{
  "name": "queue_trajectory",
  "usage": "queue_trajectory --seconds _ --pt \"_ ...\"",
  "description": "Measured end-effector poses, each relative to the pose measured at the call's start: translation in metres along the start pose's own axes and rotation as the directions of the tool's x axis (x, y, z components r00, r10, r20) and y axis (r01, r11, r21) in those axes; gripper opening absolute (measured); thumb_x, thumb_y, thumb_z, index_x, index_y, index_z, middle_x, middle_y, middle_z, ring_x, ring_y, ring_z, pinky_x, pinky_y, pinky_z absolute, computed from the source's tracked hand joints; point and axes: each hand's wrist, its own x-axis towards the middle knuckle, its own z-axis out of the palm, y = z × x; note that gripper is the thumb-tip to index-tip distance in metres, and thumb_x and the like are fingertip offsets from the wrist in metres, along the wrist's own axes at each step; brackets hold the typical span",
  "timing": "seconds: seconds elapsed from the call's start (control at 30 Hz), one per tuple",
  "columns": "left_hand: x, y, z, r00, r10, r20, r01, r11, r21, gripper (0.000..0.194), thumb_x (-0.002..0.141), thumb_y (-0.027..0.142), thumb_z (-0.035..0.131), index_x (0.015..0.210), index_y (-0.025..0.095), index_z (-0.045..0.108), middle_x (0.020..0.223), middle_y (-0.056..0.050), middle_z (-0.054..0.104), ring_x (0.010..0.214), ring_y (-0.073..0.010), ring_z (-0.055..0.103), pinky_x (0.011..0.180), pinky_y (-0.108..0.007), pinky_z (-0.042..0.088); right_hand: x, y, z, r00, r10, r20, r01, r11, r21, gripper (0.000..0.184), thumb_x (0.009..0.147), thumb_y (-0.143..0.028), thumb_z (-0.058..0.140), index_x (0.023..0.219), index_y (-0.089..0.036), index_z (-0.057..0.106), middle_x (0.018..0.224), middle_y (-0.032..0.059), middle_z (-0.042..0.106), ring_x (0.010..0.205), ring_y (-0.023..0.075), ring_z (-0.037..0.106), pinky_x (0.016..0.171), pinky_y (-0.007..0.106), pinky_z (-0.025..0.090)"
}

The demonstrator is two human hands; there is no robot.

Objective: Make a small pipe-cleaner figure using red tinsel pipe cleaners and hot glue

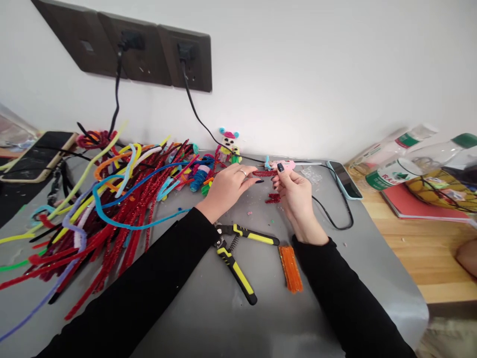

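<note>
Two bare hands work above the grey table surface (201, 318), and between them is a short, thin length of red glittery pipe cleaner (265, 173). The left hand (231, 184) is almost closed — its thumb and fingers pinch the left end of this red piece, and a ring is on one finger. The right hand (296, 195) has its thumb and first finger pressed together on the right end, while its other fingers are curled loosely.

Just behind the right fingers lies a pink plastic glue gun (286, 164), with a pale stick on its right side. Some short red glittery cut pieces (273, 198) rest on the table, near the right hand. Closer to the person are black-and-yellow metal pliers (238, 276) with the handles spread, and right of them a neat bundle of short orange pipe cleaners (290, 268).

A large tangled pile of long, many-coloured fuzzy pipe cleaners (130, 214) covers the left part — mostly red ones. By the wall stands a small fuzzy figure with blue ears (228, 141). A phone in a light blue case (345, 180) lies at the right.
</note>
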Motion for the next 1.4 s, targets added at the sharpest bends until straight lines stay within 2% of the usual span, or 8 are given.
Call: queue_trajectory --seconds 0.2,0.47,0.6,0.9,1.07,1.2,1.3,1.4 --pt "0.006 0.006 -0.007 0.972 -0.176 0.158 0.215 0.934 -0.286 0.029 0.106 0.031 0.053 0.125 0.016 0.068 0.113 -0.010 0.078 0.098 -0.0236 0.075 0.090 -0.032 0.057 0.002 0.000 -0.002 1.000 -0.006 0.007 0.006 0.999 0.043 0.049 0.057 -0.058 0.098 0.063 -0.018 0.070 0.062 -0.0012 0.067 0.052 0.0061 0.054 0.051 0.021 0.046" --pt "0.010 0.012 -0.009 0.921 -0.247 0.300 0.364 0.823 -0.437 0.037 0.107 0.045 0.038 0.090 0.021 0.060 0.082 -0.006 0.074 0.075 -0.0210 0.069 0.071 -0.029 0.049 0.000 0.001 0.000 1.000 -0.013 0.027 0.013 1.000 0.027 0.046 0.060 -0.056 0.096 0.063 -0.019 0.070 0.061 -0.0017 0.067 0.052 0.0062 0.054 0.050 0.021 0.044" --pt "0.012 0.018 -0.013 0.919 -0.254 0.302 0.379 0.786 -0.488 0.036 0.104 0.043 0.043 0.080 0.021 0.058 0.079 -0.004 0.073 0.071 -0.0183 0.068 0.067 -0.027 0.047 0.001 0.002 -0.001 1.000 -0.018 0.026 0.017 0.999 0.033 0.046 0.060 -0.056 0.096 0.066 -0.018 0.071 0.062 -0.0022 0.067 0.052 0.0060 0.053 0.049 0.021 0.044" --pt "0.011 0.022 -0.016 0.946 -0.290 0.141 0.320 0.903 -0.287 0.039 0.100 0.035 0.044 0.065 0.021 0.053 0.053 0.003 0.049 0.049 -0.0122 0.043 0.056 -0.028 0.031 -0.003 0.000 0.004 0.998 -0.043 0.037 0.042 0.999 0.021 0.045 0.063 -0.059 0.095 0.071 -0.019 0.076 0.064 -0.0017 0.069 0.055 0.0072 0.055 0.054 0.022 0.048" --pt "0.011 0.020 -0.015 0.933 -0.264 0.244 0.341 0.865 -0.368 0.038 0.102 0.041 0.043 0.072 0.021 0.057 0.067 -0.003 0.066 0.061 -0.0170 0.060 0.062 -0.029 0.042 -0.001 -0.001 0.001 1.000 -0.009 0.027 0.007 0.998 0.058 0.047 0.058 -0.058 0.097 0.069 -0.018 0.075 0.062 -0.0021 0.067 0.053 0.0065 0.053 0.053 0.022 0.046" --pt "0.011 0.018 -0.014 0.898 -0.353 0.264 0.440 0.741 -0.508 0.039 0.105 0.047 0.042 0.082 0.021 0.060 0.084 -0.008 0.075 0.075 -0.0213 0.069 0.070 -0.030 0.054 0.001 0.000 -0.002 1.000 -0.001 0.022 -0.001 0.998 0.069 0.047 0.060 -0.056 0.097 0.064 -0.019 0.070 0.063 -0.0016 0.067 0.053 0.0063 0.052 0.051 0.022 0.044" --pt "0.011 0.018 -0.012 0.868 -0.413 0.276 0.494 0.656 -0.570 0.033 0.103 0.049 0.047 0.096 0.021 0.063 0.089 -0.008 0.075 0.078 -0.0221 0.070 0.065 -0.029 0.057 0.002 0.001 -0.001 1.000 0.006 0.023 -0.008 0.995 0.098 0.048 0.058 -0.056 0.098 0.062 -0.018 0.069 0.063 -0.0017 0.066 0.054 0.0058 0.052 0.051 0.021 0.043" --pt "0.011 0.019 -0.013 0.881 -0.417 0.225 0.467 0.688 -0.555 0.025 0.098 0.041 0.053 0.106 0.020 0.064 0.096 -0.008 0.076 0.082 -0.0220 0.071 0.062 -0.028 0.058 0.001 0.001 0.000 1.000 0.013 0.020 -0.015 0.992 0.121 0.047 0.058 -0.055 0.098 0.062 -0.018 0.069 0.063 -0.0022 0.065 0.054 0.0054 0.051 0.051 0.020 0.042"
